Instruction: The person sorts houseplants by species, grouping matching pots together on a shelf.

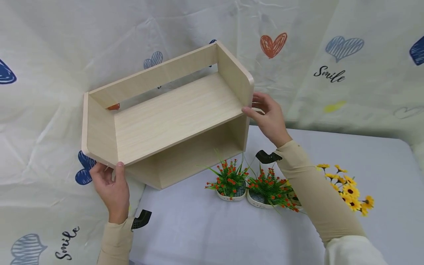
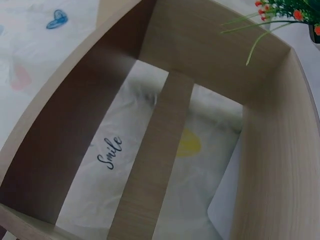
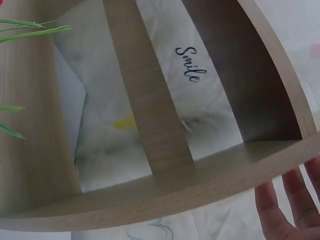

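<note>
A pale wooden two-tier shelf [image 1: 179, 117] stands at a slant in the head view, its upper board facing me and a slatted back behind it. My left hand [image 1: 112, 187] grips its left side, thumb on the board's front corner. At the opposite end, my right hand [image 1: 269, 119] holds the right side panel, thumb at the front edge and fingers along the outside. In the right wrist view, fingers [image 3: 295, 205] show beside the panel. The left wrist view looks into the shelf's open lower compartment [image 2: 150, 150]; my left hand is out of sight there. Whether the base touches the table cannot be told.
Two white pots of red-flowered plants [image 1: 230, 180] [image 1: 265, 193] stand on the white table [image 1: 198, 228] before the shelf. Yellow artificial flowers [image 1: 351, 191] are right of my forearm, which partly hides another pot. A heart-printed cloth [image 1: 298, 92] hangs behind and left.
</note>
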A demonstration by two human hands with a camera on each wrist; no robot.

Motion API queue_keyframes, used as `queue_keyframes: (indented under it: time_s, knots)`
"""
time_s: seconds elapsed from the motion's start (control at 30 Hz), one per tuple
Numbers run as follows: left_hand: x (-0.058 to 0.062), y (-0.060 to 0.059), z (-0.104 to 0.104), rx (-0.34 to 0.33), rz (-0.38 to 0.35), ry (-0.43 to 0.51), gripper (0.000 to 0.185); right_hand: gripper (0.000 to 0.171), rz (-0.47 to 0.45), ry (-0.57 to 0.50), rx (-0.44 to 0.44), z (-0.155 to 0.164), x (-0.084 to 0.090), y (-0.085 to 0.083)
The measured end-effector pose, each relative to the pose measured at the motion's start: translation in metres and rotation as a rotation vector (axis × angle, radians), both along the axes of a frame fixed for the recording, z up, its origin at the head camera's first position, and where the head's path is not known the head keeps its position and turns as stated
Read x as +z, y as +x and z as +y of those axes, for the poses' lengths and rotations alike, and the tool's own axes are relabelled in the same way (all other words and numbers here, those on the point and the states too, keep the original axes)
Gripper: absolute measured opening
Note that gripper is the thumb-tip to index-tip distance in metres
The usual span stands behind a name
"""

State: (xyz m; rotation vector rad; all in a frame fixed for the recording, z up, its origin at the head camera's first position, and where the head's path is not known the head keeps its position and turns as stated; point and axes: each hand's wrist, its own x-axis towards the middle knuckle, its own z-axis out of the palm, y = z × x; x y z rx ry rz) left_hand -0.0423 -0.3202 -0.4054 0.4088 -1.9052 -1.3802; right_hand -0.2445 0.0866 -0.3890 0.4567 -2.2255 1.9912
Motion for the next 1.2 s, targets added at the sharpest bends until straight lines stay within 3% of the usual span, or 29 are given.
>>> queue_keyframes:
  time_s: [0.2, 0.57, 1.2]
  knots:
    - [0.002, 0.001, -0.001, 0.009, -0.024, -0.023, 0.043, 0.048, 0.013, 0.052, -0.063, -0.007, -0.003, -0.003]
    - [0.008, 0.012, -0.008, -0.089, -0.077, -0.079, 0.042, 0.044, 0.006, 0.106, -0.146, -0.015, -0.003, 0.0]
    - [0.009, 0.012, -0.01, -0.097, -0.107, -0.109, 0.04, 0.042, 0.114, 0.085, -0.213, -0.022, -0.008, 0.006]
